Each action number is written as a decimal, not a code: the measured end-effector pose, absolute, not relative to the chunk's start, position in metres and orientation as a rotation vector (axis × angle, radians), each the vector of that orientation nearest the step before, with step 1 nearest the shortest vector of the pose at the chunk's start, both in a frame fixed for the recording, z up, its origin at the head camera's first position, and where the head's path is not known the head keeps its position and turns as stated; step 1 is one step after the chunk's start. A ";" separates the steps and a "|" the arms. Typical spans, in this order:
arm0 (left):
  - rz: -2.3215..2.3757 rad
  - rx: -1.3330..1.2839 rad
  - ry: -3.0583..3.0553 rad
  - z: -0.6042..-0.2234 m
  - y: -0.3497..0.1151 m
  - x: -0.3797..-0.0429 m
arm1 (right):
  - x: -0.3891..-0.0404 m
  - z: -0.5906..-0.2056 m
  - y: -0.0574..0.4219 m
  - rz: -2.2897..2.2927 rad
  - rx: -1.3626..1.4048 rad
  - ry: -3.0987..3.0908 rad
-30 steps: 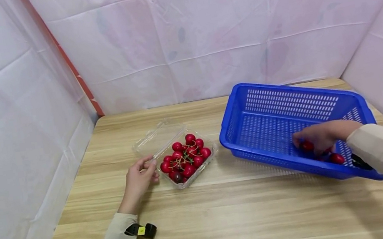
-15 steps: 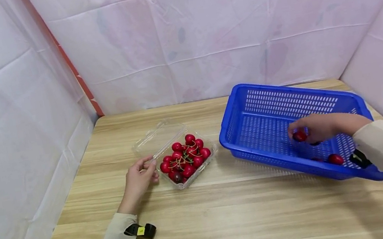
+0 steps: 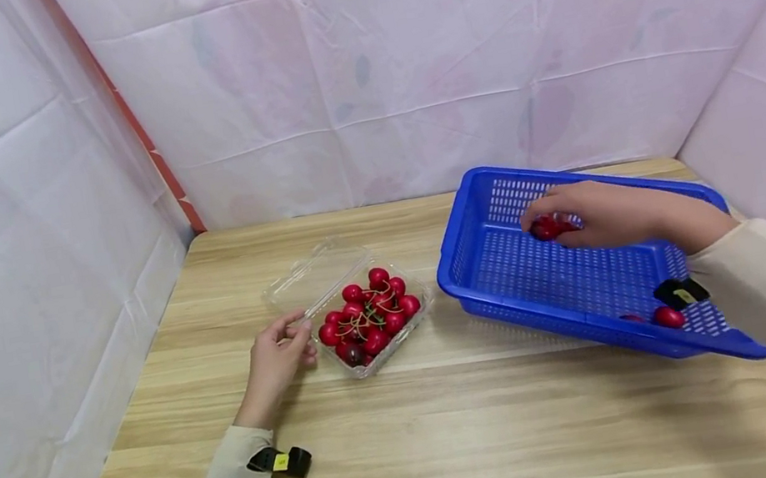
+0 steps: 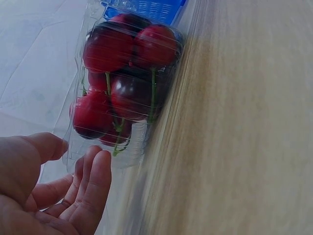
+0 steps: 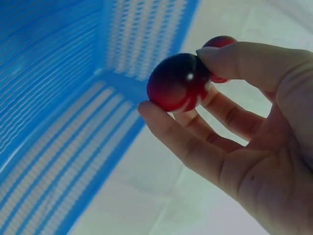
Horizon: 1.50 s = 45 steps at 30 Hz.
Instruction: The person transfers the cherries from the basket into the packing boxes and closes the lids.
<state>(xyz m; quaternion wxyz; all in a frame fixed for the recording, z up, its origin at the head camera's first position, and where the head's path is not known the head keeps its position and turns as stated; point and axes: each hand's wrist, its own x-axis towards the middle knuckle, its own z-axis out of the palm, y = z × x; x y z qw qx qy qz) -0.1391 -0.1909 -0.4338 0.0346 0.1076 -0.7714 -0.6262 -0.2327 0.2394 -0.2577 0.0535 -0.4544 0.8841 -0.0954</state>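
At the near edge of an open clear plastic clamshell [image 3: 319, 277], my left hand [image 3: 277, 365] pinches the rim between thumb and fingers. Red cherries [image 3: 376, 342] with green stems fill its base; the left wrist view shows several dark red cherries [image 4: 107, 48] through the plastic wall. My right hand [image 3: 614, 213] is over the inside of the blue basket [image 3: 523, 259]. Two cherries are in its grip: a dark one [image 5: 177, 85] between thumb and fingertips, and another [image 5: 221, 41] partly hidden behind the thumb.
Two more cherries [image 3: 668, 317] lie in the basket's near right corner, one partly hidden by the rim. The wooden table [image 3: 463, 445] stands against white cloth walls [image 3: 400, 67] at the back and sides. A black wrist strap [image 3: 282, 461] is on the left sleeve.
My right hand has risen from the basket's near right part and moved left and back with the cherries in it. My left hand stays at the clamshell's rim.
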 end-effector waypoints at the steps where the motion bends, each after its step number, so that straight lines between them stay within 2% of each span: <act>1: -1.921 0.330 -2.375 -0.434 -0.191 -0.139 | -0.230 -0.255 0.232 -0.302 -1.401 2.687; 11: -1.921 0.329 -2.374 -0.433 -0.190 -0.139 | -0.210 -0.244 0.149 -0.412 -1.533 2.751; 17: -1.928 0.328 -2.367 -0.433 -0.191 -0.139 | -0.201 -0.262 0.097 -0.502 -1.711 2.705; 23: -1.946 0.328 -2.365 -0.435 -0.192 -0.140 | -0.199 -0.287 0.057 -0.486 -1.744 2.629; 31: -1.944 0.335 -2.369 -0.436 -0.193 -0.137 | -0.204 -0.321 0.020 -0.361 -1.691 2.657; 45: -1.955 0.354 -2.378 -0.435 -0.194 -0.137 | -0.204 -0.352 -0.016 -0.038 -1.695 2.662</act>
